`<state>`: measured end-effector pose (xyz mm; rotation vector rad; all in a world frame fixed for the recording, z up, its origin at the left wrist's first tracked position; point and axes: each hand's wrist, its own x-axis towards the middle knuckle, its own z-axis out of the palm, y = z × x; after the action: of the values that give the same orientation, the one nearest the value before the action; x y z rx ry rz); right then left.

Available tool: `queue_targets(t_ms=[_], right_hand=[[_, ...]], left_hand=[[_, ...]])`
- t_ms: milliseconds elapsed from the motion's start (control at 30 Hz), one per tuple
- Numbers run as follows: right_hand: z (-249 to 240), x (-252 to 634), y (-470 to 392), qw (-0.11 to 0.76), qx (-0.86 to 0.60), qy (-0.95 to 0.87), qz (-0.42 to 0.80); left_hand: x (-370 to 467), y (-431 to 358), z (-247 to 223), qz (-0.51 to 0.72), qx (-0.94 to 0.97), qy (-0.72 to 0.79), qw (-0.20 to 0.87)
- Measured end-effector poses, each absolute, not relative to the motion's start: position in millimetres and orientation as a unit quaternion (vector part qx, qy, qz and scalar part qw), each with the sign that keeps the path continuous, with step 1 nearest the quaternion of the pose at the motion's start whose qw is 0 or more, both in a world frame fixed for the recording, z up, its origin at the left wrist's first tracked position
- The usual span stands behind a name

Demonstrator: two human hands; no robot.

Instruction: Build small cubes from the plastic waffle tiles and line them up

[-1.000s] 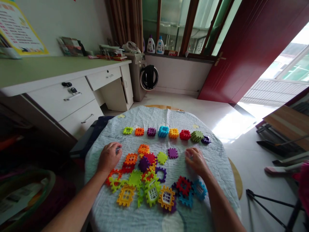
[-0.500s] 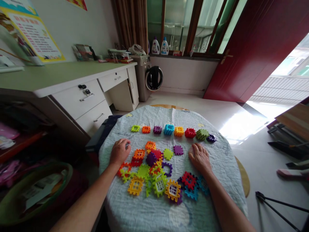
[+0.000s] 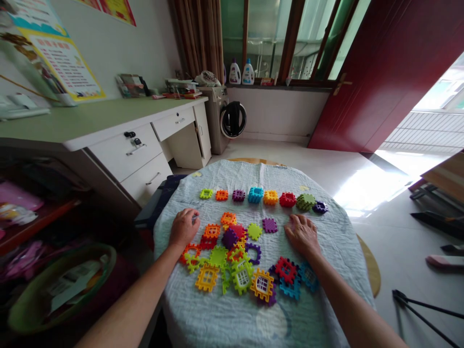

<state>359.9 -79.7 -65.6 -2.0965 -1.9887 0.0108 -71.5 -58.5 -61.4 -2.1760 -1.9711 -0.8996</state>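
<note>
My left hand [image 3: 184, 227] rests on the cloth at the left, its fingers loosely bent with a gap between thumb and forefinger. No piece shows in it. Just right of it lie interlocking plastic tiles: an orange one [image 3: 212, 231], a dark purple one [image 3: 229, 238], a green one [image 3: 218, 256] and several more in a loose pile. My right hand [image 3: 301, 232] lies palm down with fingers spread. A purple tile [image 3: 269, 225] is to its left; a red tile [image 3: 286, 269] and blue tiles [image 3: 290, 288] are below it.
Along the far side of the round, cloth-covered table [image 3: 290, 321] runs a row of tile stacks sorted by colour, including a blue stack [image 3: 255, 195] and a red stack [image 3: 287, 199]. A desk [image 3: 119, 113] stands left, a washing machine [image 3: 217, 121] behind, a tripod leg [image 3: 427, 309] right.
The whole view has shifted slightly, so everything appears a little further right. Both hands and the tiles keep their places on the table.
</note>
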Motion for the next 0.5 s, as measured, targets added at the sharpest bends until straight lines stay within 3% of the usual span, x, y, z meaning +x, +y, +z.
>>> queue_targets(t_ms=[500], right_hand=[[-62.4, 359.5, -81.4, 0.159, -0.717, -0.679, 0.004]], left_hand=[[-75.5, -56.1, -65.1, -0.291, -0.713, -0.638, 0.025]])
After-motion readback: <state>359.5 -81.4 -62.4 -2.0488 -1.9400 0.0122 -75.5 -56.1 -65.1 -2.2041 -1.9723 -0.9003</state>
